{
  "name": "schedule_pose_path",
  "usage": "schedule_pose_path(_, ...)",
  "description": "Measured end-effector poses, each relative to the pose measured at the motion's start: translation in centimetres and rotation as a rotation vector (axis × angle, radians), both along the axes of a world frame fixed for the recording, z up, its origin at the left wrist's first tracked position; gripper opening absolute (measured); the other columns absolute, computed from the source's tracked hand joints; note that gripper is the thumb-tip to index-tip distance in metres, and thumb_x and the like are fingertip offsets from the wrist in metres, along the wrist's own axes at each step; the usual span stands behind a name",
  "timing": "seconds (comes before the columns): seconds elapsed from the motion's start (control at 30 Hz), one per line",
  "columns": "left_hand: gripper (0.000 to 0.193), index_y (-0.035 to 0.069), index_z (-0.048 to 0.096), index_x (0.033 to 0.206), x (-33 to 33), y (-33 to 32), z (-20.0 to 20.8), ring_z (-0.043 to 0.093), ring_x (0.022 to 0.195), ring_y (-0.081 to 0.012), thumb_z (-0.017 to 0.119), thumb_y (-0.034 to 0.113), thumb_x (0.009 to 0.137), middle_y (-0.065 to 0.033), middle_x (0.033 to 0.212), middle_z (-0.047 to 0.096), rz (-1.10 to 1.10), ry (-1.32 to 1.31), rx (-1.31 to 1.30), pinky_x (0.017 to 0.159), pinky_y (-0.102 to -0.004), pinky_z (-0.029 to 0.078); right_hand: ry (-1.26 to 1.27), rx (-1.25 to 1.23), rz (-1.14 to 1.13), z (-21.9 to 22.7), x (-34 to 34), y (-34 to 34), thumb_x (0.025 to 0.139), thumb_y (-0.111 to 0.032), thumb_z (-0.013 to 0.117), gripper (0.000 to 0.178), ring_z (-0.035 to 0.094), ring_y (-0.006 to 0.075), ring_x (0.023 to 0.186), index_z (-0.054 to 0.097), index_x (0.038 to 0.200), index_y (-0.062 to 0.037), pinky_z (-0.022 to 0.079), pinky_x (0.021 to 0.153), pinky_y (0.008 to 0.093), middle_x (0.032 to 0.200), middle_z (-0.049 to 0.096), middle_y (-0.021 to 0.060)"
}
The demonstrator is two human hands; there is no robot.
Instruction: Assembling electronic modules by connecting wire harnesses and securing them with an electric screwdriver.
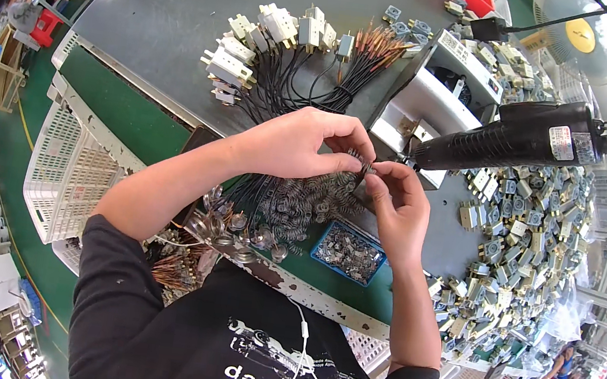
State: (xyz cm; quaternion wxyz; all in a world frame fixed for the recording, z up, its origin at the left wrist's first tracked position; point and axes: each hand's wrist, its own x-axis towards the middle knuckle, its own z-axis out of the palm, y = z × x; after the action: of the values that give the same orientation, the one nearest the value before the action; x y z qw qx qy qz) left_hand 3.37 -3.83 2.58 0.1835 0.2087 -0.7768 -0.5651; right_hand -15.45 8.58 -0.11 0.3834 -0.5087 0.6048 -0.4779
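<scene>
My left hand [309, 144] and my right hand [402, 210] meet over the middle of the bench, their thumbs and fingertips pinched close together. Between them is a small tangle of coil springs [359, 163], gripped by the left fingertips and touched by the right ones. How many springs are held cannot be made out. Beneath both hands lies a heap of loose metal coil springs [298, 202]. A blue tray [321, 238] of small metal parts sits just in front of the heap, left of my right wrist.
A black power screwdriver [510, 136] lies across the right, its tip at a metal box [439, 92]. Beyond my hands is a bundle of black wires [332, 90] with pale plugs [277, 25]. Many plug housings [517, 225] pile up at right. Round metal parts [238, 223] lie near my left forearm.
</scene>
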Motion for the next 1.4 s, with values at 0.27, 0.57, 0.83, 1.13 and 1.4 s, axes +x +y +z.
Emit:
schedule_pose_path(0.27,0.019,0.001,0.068,0.107,0.1,-0.1,-0.7,0.068,0.095,-0.0216,0.069,0.002,0.088,-0.0084,0.101,0.07,0.052,0.14,-0.321,0.084,-0.0318,0.054,-0.347,0.151,0.092,-0.4,0.1,-0.6,0.105,-0.013,0.052,0.017,0.067,0.0153,0.092,0.052,0.114,0.0022,0.055,0.082,0.0296,0.103,0.068,0.0118)
schedule_pose_path(0.57,0.023,0.001,0.069,0.113,0.3,-0.1,-1.0,0.067,0.094,-0.0249,0.068,0.007,0.09,-0.0112,0.102,0.069,0.091,-0.008,-0.361,0.08,-0.0337,0.052,-0.177,0.077,-0.014,0.1,1.0,-0.7,0.1,-0.004,0.06,0.027,0.066,0.0127,0.094,0.058,0.125,0.0029,0.056,0.083,0.0273,0.108,0.069,0.0094)
schedule_pose_path(0.83,0.026,0.002,0.069,0.114,0.3,-0.1,-1.1,0.067,0.092,-0.0255,0.069,0.012,0.09,-0.0113,0.099,0.069,0.055,-0.113,-0.322,0.079,-0.0356,0.052,0.128,-0.057,0.029,-0.2,0.8,-0.8,0.089,0.004,0.07,0.046,0.066,0.0111,0.087,0.057,0.133,-0.0057,0.055,0.08,0.0271,0.1,0.068,0.0057)
schedule_pose_path(1.13,0.02,0.004,0.068,0.107,-0.1,0.6,-1.5,0.068,0.094,-0.0284,0.07,0.012,0.089,-0.0119,0.098,0.068,0.026,-0.12,-0.413,0.079,-0.0373,0.055,0.425,-0.129,0.032,0.3,1.3,-1.1,0.085,0.005,0.071,0.054,0.064,0.0154,0.077,0.055,0.135,-0.0073,0.054,0.073,0.0311,0.094,0.066,0.0096)
schedule_pose_path(1.4,0.022,0.004,0.065,0.108,0.4,-0.3,-2.0,0.067,0.096,-0.0322,0.068,0.014,0.089,-0.0133,0.1,0.069,0.059,-0.079,-0.5,0.085,-0.0418,0.054,0.59,-0.095,0.03,0.4,1.0,-0.9,0.085,-0.002,0.073,0.049,0.06,0.0159,0.07,0.058,0.132,-0.0072,0.052,0.067,0.0316,0.096,0.063,0.0093)
